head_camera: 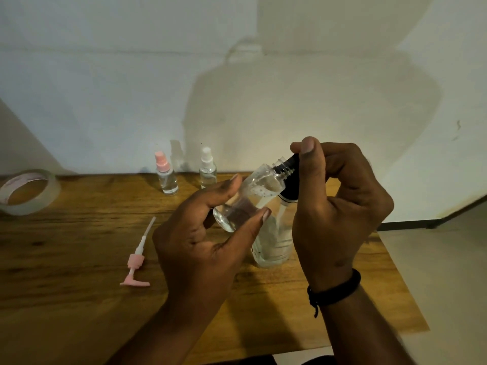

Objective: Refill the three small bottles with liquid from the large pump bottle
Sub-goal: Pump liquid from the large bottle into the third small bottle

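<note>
Head view: left hand (203,233) holds the small clear plastic bottle (247,198) tilted, neck toward the frame's upper right; right hand (340,201) pinches its half-hidden black cap (290,175).

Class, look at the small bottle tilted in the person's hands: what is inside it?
Clear liquid with small bubbles fills part of the small bottle. The left hand's fingers cover its middle, so the exact level cannot be seen.

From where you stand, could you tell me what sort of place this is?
Probably a plain room at home, used as a makeshift work spot: a wooden table pushed against a bare painted wall, with a tape roll and small spray bottles on it.
</note>
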Tool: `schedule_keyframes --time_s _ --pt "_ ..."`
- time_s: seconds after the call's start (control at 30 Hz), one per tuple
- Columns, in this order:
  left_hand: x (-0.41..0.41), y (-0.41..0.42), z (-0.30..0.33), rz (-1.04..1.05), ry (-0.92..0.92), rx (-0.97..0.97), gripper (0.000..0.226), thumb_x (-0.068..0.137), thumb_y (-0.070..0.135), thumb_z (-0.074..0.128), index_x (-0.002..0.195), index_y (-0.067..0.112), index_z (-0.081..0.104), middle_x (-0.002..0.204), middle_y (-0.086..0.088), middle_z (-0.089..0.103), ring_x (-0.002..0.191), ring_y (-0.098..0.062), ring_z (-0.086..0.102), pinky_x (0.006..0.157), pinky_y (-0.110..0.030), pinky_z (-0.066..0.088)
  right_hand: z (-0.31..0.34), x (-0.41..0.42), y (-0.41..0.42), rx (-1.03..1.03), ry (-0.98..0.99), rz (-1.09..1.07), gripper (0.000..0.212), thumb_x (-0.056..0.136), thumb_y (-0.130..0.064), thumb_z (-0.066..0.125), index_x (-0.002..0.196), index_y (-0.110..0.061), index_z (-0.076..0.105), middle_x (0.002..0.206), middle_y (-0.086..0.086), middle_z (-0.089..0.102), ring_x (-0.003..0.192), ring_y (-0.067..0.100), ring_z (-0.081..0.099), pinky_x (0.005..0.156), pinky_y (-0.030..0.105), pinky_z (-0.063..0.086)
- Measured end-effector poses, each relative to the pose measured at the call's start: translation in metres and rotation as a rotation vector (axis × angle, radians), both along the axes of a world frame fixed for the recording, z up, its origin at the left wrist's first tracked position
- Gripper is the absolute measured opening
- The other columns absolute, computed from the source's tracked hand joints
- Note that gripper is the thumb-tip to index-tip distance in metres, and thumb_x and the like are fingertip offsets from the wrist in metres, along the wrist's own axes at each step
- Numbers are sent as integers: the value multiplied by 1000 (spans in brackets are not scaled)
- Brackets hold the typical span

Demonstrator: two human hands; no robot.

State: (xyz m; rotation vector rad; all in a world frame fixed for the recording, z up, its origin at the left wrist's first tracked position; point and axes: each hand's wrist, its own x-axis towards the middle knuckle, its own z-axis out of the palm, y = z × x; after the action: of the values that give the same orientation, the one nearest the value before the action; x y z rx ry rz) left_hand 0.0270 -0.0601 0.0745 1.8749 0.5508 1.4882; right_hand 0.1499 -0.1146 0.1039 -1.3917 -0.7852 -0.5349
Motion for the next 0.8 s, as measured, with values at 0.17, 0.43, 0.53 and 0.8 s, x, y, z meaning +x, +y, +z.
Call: schedule_keyframes --time_s 0.17,0.43,0.53,0.8 --pt "0 -1 -1 19 18 27 47 81 19 88 119 4 66 117 -2 73 107 -11 75 86 -24 61 1 1 0 20 10 28 31 100 -10 64 71 1 68 71 8 70 69 31 67 65 51 49" --pt "0 0 -3 31 26 44 49 79 17 89 120 4 64 116 -6 74 106 -14 76 85 -26 63 -1 0 1 12 9 8 30 99 -9 65 71 0 67 72 4 69 68 26 66 64 50 48" --pt "0 0 -2 28 25 44 48 81 19 88 120 4 64 115 -6 74 104 -13 76 84 -23 62 2 0 0 9 0 16 30 99 -10 65 71 -1 68 71 4 70 68 25 66 65 50 48" --pt "0 1 -3 0 -14 14 48 80 18 88 120 7 64 119 -1 72 110 -12 74 87 -29 63 -1 0 1 1 10 13 30 100 -9 64 71 0 67 72 7 69 69 26 66 66 49 49"
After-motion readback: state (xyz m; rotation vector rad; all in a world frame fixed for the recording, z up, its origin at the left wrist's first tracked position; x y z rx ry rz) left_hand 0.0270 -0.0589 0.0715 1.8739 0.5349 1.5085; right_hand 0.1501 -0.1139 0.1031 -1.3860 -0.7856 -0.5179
